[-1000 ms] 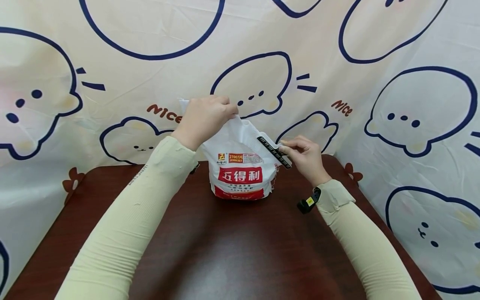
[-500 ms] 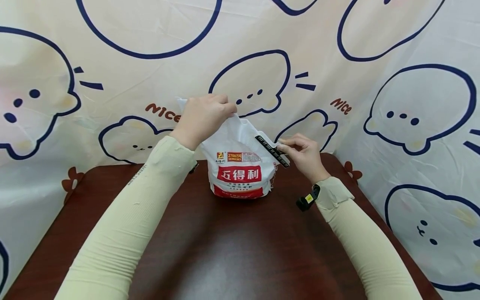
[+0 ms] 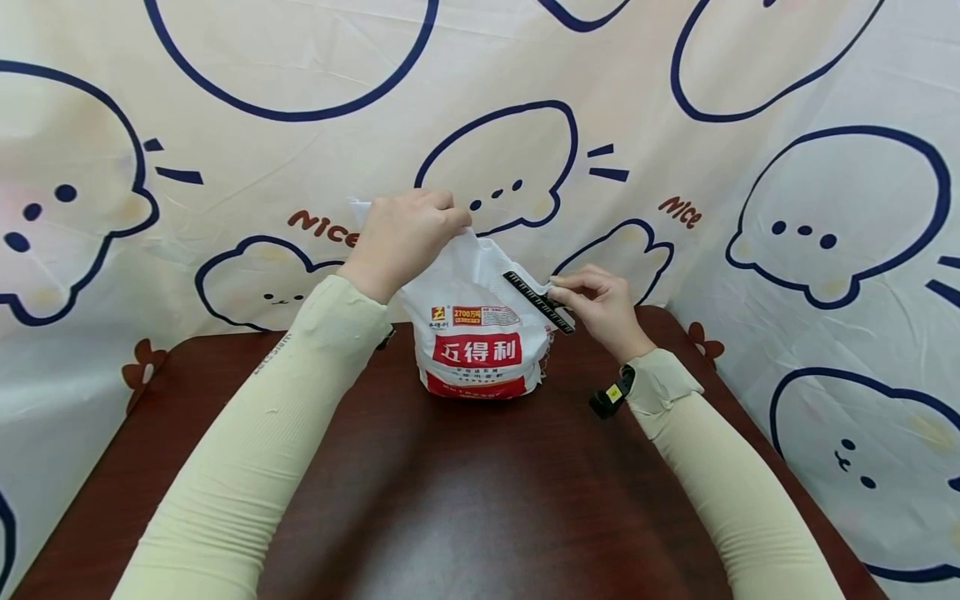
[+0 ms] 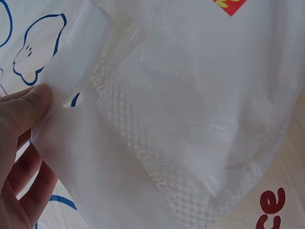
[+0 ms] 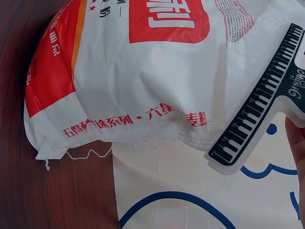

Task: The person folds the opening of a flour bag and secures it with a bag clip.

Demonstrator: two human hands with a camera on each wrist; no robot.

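Note:
A white flour bag [image 3: 480, 287] with red and orange printing stands on the table. My left hand [image 3: 412, 233] pinches its top edge and holds it up. In the left wrist view, the thumb [image 4: 35, 105] lies over the thin white film of the bag [image 4: 157, 95]. My right hand [image 3: 600, 308] pinches the handle of a clip with a black-and-white piano-key pattern [image 3: 538, 302]. That clip lies across the right upper side of the bag. Close up in the right wrist view, the clip [image 5: 259, 102] slants over the bag's edge; whether its mouth bites the bag is hidden.
The dark brown table [image 3: 450, 500] runs toward me under both forearms. Behind and on both sides hangs a cream curtain [image 3: 810, 333] with blue cartoon outlines. A loose thread [image 5: 88, 153] trails from the bag's bottom corner.
My right hand and the clip have shifted slightly left, toward the bag. The left hand keeps its hold on the top edge, and the bag stays in place.

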